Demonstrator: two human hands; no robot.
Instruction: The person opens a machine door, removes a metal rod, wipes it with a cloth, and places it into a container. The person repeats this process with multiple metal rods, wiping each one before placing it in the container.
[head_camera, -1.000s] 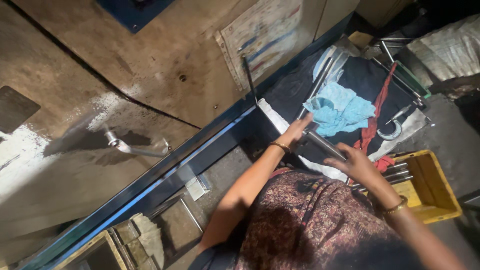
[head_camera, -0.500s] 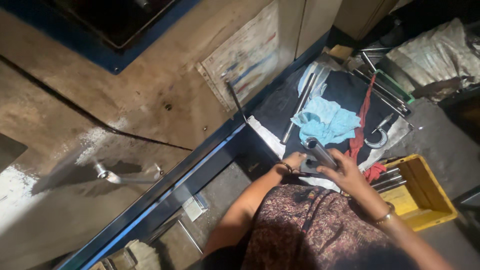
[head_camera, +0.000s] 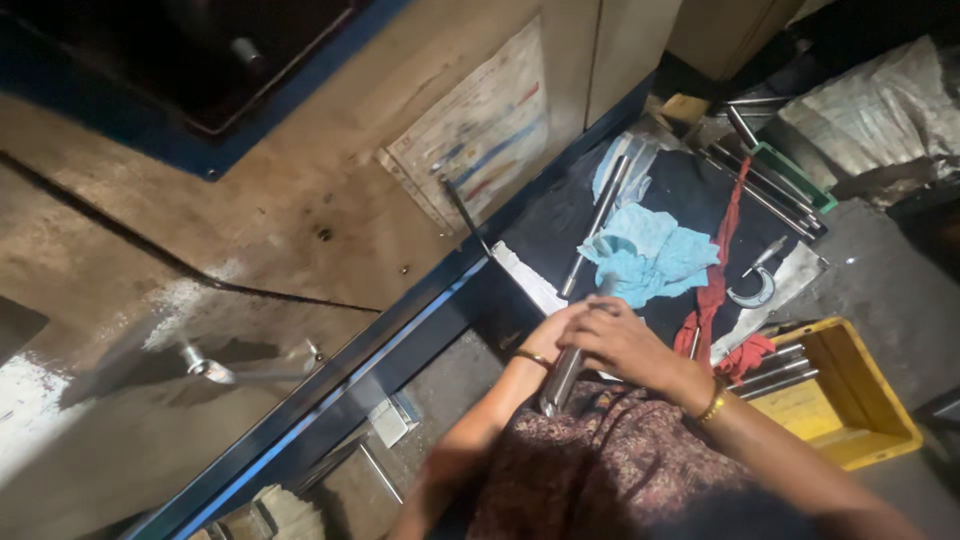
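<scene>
A steel rod is held upright-tilted just above a patterned lap, gripped by both hands. The right hand is closed over its upper part; the left hand is wrapped around it from behind, mostly hidden. Just beyond lies a light blue cloth on a dark mat, with a red cloth and a yellow crate to the right.

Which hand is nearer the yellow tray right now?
Right. The right hand grips the metal rod closer to the yellow tray; the left hand is beyond it.
</scene>
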